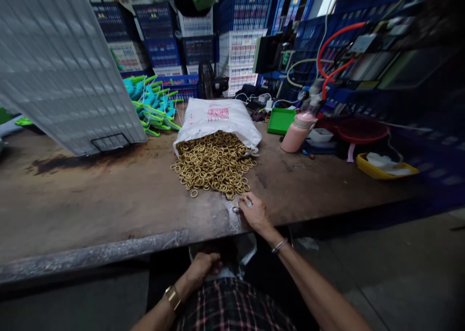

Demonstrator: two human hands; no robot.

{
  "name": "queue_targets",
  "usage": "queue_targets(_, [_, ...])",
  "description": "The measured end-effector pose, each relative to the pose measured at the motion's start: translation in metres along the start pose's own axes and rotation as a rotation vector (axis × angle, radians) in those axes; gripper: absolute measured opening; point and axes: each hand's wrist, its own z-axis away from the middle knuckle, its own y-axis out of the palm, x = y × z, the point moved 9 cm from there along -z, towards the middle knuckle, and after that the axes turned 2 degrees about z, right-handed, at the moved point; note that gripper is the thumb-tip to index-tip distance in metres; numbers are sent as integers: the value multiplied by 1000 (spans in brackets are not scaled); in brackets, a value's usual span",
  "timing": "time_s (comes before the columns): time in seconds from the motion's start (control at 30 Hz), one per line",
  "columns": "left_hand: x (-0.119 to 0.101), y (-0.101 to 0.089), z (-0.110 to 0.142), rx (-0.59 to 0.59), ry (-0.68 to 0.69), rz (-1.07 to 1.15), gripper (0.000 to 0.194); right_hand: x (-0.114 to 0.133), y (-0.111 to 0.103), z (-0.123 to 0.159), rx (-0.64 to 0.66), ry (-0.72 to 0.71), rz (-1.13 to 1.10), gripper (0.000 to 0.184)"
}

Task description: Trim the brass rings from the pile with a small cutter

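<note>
A heap of brass-coloured metal rings (214, 164) spills from the mouth of a white woven sack (221, 113) onto the table. Just in front of the heap, my right hand (257, 214) is closed, thumb and fingers pinched at a metal ring (236, 207) by the table's near edge. Below that edge, over my lap, is my left hand (204, 267), its fingers curled. It is close to a pale plastic bag (249, 248); what it grips is hidden in shadow. One loose ring (193, 193) lies apart at the heap's front left.
A large translucent ribbed bin (69, 69) stands tilted at the left, with green and turquoise plastic pieces (154, 103) behind it. On the right are a pink bottle (298, 131), a green tray (281, 121) and a yellow tray (387, 167). Stacked crates (241, 48) line the back.
</note>
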Motion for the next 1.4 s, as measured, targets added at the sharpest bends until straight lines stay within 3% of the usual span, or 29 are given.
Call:
queue_targets(0.07, [-10, 13, 18, 67, 29, -92, 22, 3, 6, 6, 59, 35, -175, 14])
queue_targets(0.13, [-41, 25, 40, 112, 226, -223, 19, 5, 17, 14, 152, 117, -340, 15])
queue_targets(0.2, [-71, 27, 58, 59, 372, -238, 19, 8, 29, 26, 249, 212, -484, 16])
queue_targets(0.37, [-127, 13, 77, -205, 719, -243, 30, 24, 49, 51, 434, 351, -714, 21])
queue_targets(0.47, [-140, 17, 77, -200, 820, -298, 27, 31, 54, 61, 493, 370, -740, 22])
queue_targets(0.57, [-142, 22, 75, -146, 792, -288, 18, 31, 57, 68, 517, 379, -697, 22])
queue_targets(0.67, [-134, 19, 70, -133, 640, -150, 21, 30, 58, 71, 522, 356, -671, 24])
queue_targets(0.77, [-121, 17, 64, -107, 447, 2, 28, 39, 53, 69, 498, 206, -571, 27])
queue_targets(0.87, [-112, 17, 60, -66, 353, 107, 32, 46, 47, 65, 442, 85, -450, 25])
queue_targets(1.07, [-103, 27, 57, 100, 298, 315, 31, 47, 55, 67, 487, 93, -429, 25])
queue_targets(1.23, [-104, 30, 60, 143, 262, 470, 29, 47, 53, 63, 448, 68, -427, 27])
queue_targets(1.33, [-106, 27, 59, 128, 272, 536, 30, 47, 44, 61, 352, -21, -205, 24])
queue_targets(1.4, [-106, 24, 57, 101, 280, 558, 32, 54, 43, 65, 354, -150, 4, 18])
